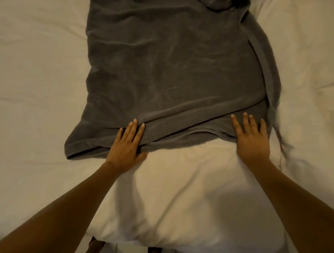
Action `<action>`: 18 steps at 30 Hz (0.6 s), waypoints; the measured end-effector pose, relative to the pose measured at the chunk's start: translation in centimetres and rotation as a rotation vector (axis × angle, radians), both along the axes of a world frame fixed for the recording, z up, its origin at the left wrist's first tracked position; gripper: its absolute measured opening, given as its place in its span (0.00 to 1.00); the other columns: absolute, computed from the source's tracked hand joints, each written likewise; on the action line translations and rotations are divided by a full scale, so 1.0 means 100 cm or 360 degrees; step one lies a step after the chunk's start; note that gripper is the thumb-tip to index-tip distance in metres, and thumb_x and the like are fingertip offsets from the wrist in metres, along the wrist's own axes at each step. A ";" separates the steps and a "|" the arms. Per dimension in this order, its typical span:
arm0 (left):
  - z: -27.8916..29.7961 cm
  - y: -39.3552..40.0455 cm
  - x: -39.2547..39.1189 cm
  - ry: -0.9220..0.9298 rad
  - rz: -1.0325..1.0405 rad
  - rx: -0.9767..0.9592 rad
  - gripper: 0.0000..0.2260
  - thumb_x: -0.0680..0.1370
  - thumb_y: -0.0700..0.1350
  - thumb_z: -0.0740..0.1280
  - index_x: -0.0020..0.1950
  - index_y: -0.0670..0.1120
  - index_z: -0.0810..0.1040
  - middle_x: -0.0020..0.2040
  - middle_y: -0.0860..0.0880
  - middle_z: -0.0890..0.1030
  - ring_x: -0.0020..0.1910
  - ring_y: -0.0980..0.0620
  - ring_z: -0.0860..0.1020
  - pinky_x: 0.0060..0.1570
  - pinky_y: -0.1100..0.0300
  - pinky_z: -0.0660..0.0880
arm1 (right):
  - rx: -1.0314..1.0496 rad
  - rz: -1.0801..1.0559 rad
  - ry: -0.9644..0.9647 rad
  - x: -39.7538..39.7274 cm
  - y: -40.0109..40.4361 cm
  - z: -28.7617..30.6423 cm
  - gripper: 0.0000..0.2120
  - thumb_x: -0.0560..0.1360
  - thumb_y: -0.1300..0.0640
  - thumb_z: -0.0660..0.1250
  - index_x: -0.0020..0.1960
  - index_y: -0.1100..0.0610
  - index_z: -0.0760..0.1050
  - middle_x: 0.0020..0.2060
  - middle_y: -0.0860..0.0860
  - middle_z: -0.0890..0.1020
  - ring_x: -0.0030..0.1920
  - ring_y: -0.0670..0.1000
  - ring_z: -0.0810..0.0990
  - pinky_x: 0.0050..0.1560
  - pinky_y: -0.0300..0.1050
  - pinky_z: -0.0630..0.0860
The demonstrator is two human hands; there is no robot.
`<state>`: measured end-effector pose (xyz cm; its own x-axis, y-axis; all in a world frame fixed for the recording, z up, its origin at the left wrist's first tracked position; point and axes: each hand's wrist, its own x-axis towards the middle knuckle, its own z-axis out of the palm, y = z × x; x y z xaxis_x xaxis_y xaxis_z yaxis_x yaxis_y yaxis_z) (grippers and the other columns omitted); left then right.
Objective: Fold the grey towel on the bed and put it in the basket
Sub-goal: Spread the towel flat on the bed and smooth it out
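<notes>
While the grey towel (165,63) lies spread on the bed (32,67), you press both flat, straight-fingered hands on its near edge: left hand (126,148) near its corner, right hand (251,136) opposite.

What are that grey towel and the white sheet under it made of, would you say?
The grey towel looks like terry cloth, probably cotton: matte, fuzzy pile, a flat woven band along its edge, one loose thread. The white sheet looks like smooth woven fabric, perhaps cotton, with fine creases; the fibre itself cannot be told.

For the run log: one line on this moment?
grey towel spread on bed | left hand, right hand flat on near edge | basket unseen
</notes>
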<state>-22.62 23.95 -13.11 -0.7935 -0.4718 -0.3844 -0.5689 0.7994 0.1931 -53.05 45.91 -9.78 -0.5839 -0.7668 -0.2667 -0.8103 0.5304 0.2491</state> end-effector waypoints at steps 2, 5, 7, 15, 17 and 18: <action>-0.001 0.003 -0.005 0.0016 0.0030 -0.0036 0.39 0.74 0.66 0.49 0.78 0.46 0.41 0.78 0.41 0.43 0.78 0.44 0.44 0.74 0.48 0.41 | 0.0055 0.0013 0.0060 -0.001 -0.002 -0.002 0.29 0.78 0.58 0.53 0.76 0.57 0.48 0.74 0.63 0.59 0.74 0.64 0.56 0.69 0.56 0.27; -0.001 0.002 -0.001 0.0002 0.0043 -0.0056 0.39 0.77 0.62 0.59 0.78 0.47 0.40 0.79 0.42 0.42 0.78 0.45 0.43 0.75 0.47 0.41 | 0.0062 0.0062 0.0083 -0.012 0.026 -0.003 0.26 0.75 0.61 0.49 0.72 0.66 0.59 0.67 0.68 0.69 0.67 0.69 0.67 0.71 0.55 0.29; 0.003 0.003 0.002 0.0012 0.0028 -0.0080 0.40 0.76 0.62 0.60 0.77 0.47 0.40 0.79 0.42 0.43 0.78 0.44 0.44 0.75 0.48 0.40 | 0.0076 0.0058 0.0101 -0.016 0.058 -0.005 0.25 0.74 0.63 0.51 0.70 0.68 0.64 0.64 0.68 0.72 0.64 0.70 0.72 0.73 0.59 0.41; 0.009 0.021 0.002 -0.0012 0.0070 -0.0089 0.32 0.81 0.48 0.56 0.77 0.45 0.39 0.79 0.42 0.44 0.78 0.45 0.46 0.76 0.49 0.44 | 0.0000 0.0173 0.0047 -0.014 0.083 0.004 0.25 0.74 0.61 0.49 0.69 0.64 0.67 0.64 0.68 0.73 0.63 0.68 0.73 0.69 0.61 0.53; 0.006 0.019 0.007 -0.0057 0.0135 -0.0111 0.31 0.82 0.47 0.55 0.77 0.44 0.39 0.79 0.42 0.44 0.78 0.46 0.46 0.76 0.49 0.44 | -0.0034 0.0153 0.0080 -0.011 0.074 -0.001 0.23 0.77 0.62 0.50 0.71 0.61 0.66 0.65 0.68 0.71 0.64 0.66 0.72 0.69 0.62 0.54; 0.006 0.017 0.010 -0.0079 0.0161 -0.0116 0.31 0.82 0.48 0.55 0.77 0.43 0.39 0.79 0.42 0.44 0.78 0.46 0.45 0.76 0.48 0.44 | -0.0079 0.0138 0.0101 -0.010 0.071 -0.003 0.23 0.77 0.62 0.50 0.71 0.61 0.64 0.66 0.68 0.70 0.66 0.66 0.71 0.70 0.62 0.54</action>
